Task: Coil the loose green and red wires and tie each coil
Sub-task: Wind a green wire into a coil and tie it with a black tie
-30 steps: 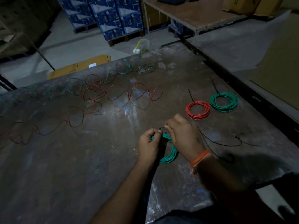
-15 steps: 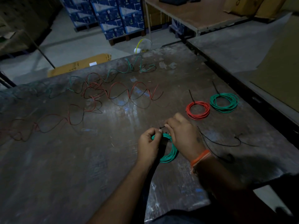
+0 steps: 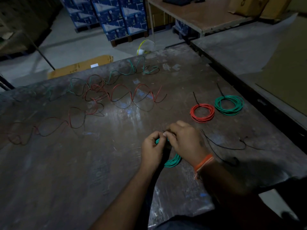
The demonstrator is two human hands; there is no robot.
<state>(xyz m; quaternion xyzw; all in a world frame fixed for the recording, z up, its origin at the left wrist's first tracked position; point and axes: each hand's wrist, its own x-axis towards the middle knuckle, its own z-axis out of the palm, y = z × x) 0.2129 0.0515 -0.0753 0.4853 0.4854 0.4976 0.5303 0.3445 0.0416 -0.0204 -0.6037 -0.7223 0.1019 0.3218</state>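
Note:
A green wire coil (image 3: 173,161) lies on the dark table (image 3: 99,171) under both hands. My left hand (image 3: 152,149) pinches the coil's top edge, and my right hand (image 3: 186,141) pinches a thin black tie at the same spot; the tie is mostly hidden by the fingers. To the far right lie a tied red coil (image 3: 202,112) and a tied green coil (image 3: 229,105), each with a black tie sticking up. Loose red wire (image 3: 132,97) and loose green wire (image 3: 132,70) sprawl in loops over the far left of the table.
Loose black ties (image 3: 224,145) lie on the table right of my right hand. The table's right edge meets a raised grey surface (image 3: 249,52). Blue boxes (image 3: 116,19), a flat cardboard box (image 3: 79,66) and a wooden table (image 3: 207,15) stand beyond.
Both hands have closed in together over the top of the green coil, hiding more of it. The tied coils and loose wires have not moved.

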